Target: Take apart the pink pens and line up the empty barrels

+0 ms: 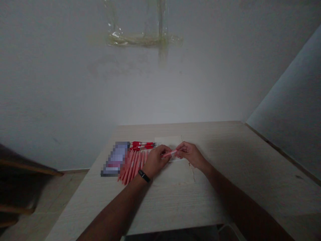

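Note:
My left hand (155,160) and my right hand (190,154) meet over the table (225,174), both pinched on one pink pen (169,154) held level between them. Just left of my left hand lies a row of several pink pen barrels (132,164), side by side. Behind that row lie red pens (142,145) with clips. A black band sits on my left wrist.
A pixelated flat object (114,158) lies at the left end of the pen row. A pale sheet of paper (173,170) is under my hands. A white wall rises behind the table; a dark wooden piece of furniture (17,174) stands at the left.

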`<state>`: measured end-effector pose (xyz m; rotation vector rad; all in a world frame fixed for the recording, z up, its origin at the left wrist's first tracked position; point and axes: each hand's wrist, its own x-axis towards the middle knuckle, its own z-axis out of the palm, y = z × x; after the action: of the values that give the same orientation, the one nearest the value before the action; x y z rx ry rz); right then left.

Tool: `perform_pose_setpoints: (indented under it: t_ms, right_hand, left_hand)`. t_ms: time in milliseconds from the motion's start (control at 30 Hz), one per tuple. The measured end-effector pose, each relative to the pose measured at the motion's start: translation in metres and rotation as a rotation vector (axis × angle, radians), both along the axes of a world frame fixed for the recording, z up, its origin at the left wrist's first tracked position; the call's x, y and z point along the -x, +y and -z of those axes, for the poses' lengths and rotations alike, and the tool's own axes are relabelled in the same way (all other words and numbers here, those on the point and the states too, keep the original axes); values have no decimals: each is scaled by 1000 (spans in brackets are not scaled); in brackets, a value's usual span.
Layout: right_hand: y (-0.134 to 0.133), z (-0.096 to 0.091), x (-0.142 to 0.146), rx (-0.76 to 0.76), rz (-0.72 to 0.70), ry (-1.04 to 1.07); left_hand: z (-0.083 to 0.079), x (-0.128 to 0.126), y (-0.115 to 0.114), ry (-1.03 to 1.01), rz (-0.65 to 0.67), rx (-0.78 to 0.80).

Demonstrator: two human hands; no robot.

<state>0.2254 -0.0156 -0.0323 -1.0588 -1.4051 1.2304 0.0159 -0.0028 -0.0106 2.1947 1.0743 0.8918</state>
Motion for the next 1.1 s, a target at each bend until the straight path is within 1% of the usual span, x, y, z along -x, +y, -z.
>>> perform_pose_setpoints:
  t_ms: [133, 233, 433, 533, 700, 800, 933, 1000, 1100]
  right_hand:
    - [0, 1, -2, -18, 14, -63]
    - [0, 1, -4, -71, 47, -146]
    - [-2, 1, -6, -252, 151, -536]
    - [-2, 4, -3, -308, 154, -685]
    - [-4, 8, 4, -349, 86, -848]
    - [-5, 7, 7, -337, 78, -870]
    - [-3, 8, 4, -325, 97, -821]
    - [0, 9, 1, -307, 124, -756]
    - [3, 11, -2, -226, 140, -571]
  left_hand:
    - [1, 1, 1, -23, -8, -17]
    - [1, 2, 2, -4, -30, -35]
    - [0, 6, 5, 58, -135, -49]
    - [2, 8, 7, 75, -174, -55]
    - [5, 9, 8, 105, -186, -62]
    - [8, 8, 9, 110, -181, -64]
    - [9, 7, 10, 118, -175, -48]
    - [8, 7, 9, 131, -176, -25]
    - [4, 6, 7, 144, -138, -14]
